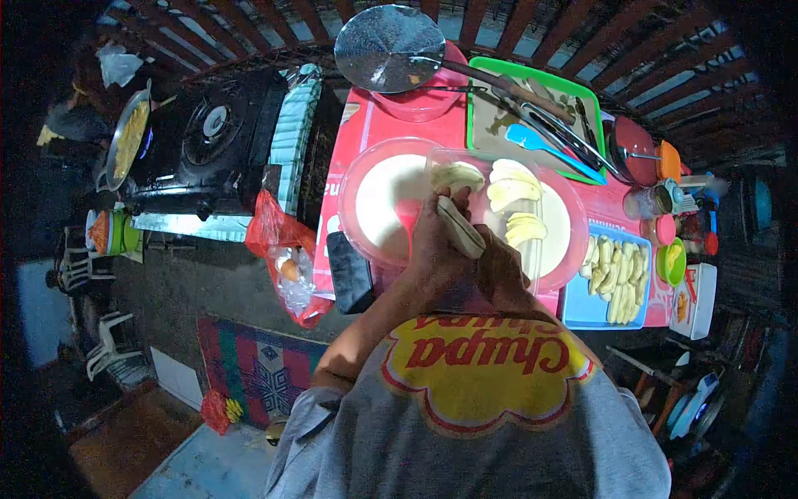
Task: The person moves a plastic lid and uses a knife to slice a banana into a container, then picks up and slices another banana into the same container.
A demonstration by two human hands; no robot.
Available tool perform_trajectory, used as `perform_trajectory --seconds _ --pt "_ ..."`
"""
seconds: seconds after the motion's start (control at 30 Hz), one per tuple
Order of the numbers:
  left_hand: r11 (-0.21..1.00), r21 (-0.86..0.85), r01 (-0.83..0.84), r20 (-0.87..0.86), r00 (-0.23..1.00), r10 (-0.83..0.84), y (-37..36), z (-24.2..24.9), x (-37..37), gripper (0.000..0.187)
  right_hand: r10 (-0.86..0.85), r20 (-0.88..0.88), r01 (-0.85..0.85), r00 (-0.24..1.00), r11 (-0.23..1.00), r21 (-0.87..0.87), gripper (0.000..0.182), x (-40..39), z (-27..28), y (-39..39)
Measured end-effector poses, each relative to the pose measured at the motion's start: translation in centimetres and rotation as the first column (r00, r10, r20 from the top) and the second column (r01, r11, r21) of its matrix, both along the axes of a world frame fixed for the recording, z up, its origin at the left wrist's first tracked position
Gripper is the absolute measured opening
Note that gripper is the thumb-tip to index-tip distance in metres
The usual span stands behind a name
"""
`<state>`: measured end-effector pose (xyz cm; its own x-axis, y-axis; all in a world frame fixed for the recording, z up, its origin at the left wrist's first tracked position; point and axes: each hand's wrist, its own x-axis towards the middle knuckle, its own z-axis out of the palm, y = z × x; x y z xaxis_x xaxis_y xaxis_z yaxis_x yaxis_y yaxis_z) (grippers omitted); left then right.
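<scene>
My left hand (438, 245) is wrapped around a peeled banana (460, 228), which points down toward my right hand (499, 268). The right hand is closed beside the banana's lower end; what is in its fingers is hidden. Just beyond both hands is a clear plastic tray (485, 155) with fanned banana slices (514, 185) on its right side and more at its upper left. It lies over pink bowls of pale batter (378, 200). A red handle (408, 218) stands in the left bowl.
A blue tray (570, 309) of peeled bananas stands to the right. Behind are a green-rimmed tray (480, 125) with tongs and a blue spatula (549, 150), and a round metal lid (389, 50). Left are a phone (349, 273), a red bag (278, 229), a stove (216, 125) and a frying pan (130, 143).
</scene>
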<state>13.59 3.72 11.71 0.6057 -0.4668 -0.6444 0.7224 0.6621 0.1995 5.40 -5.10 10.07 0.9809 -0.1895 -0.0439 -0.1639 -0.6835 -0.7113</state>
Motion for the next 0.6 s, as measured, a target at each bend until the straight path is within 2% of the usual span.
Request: perform_trajectory --seconds 0.2,0.37,0.5,0.53,0.6 --pt "0.998 -0.067 0.011 0.05 0.999 -0.007 -0.3 0.1 -0.8 0.027 -0.025 -0.02 0.026 0.999 0.998 0.064 0.018 -0.3 -0.1 0.3" --pt "0.998 -0.057 -0.023 0.048 0.999 0.025 -0.6 -0.5 -1.4 0.029 -0.067 -0.001 0.065 0.998 0.965 0.256 0.018 0.1 -0.8 0.5" --pt "0.997 -0.072 0.041 0.13 0.991 -0.031 -0.5 -1.9 -1.4 0.029 -0.071 0.029 0.055 0.997 0.927 0.372 0.018 -0.3 -2.1 0.0" --pt "0.996 -0.069 0.056 0.137 0.99 -0.046 -0.5 -2.1 -1.5 0.029 -0.071 -0.017 0.067 0.997 0.816 0.574 0.018 -0.4 -2.8 -0.1" --pt "0.999 -0.021 0.043 0.133 0.99 -0.04 -0.7 -1.3 -1.6 0.029 -0.061 -0.064 0.089 0.996 0.662 0.744 0.018 -0.7 -3.4 -0.4"
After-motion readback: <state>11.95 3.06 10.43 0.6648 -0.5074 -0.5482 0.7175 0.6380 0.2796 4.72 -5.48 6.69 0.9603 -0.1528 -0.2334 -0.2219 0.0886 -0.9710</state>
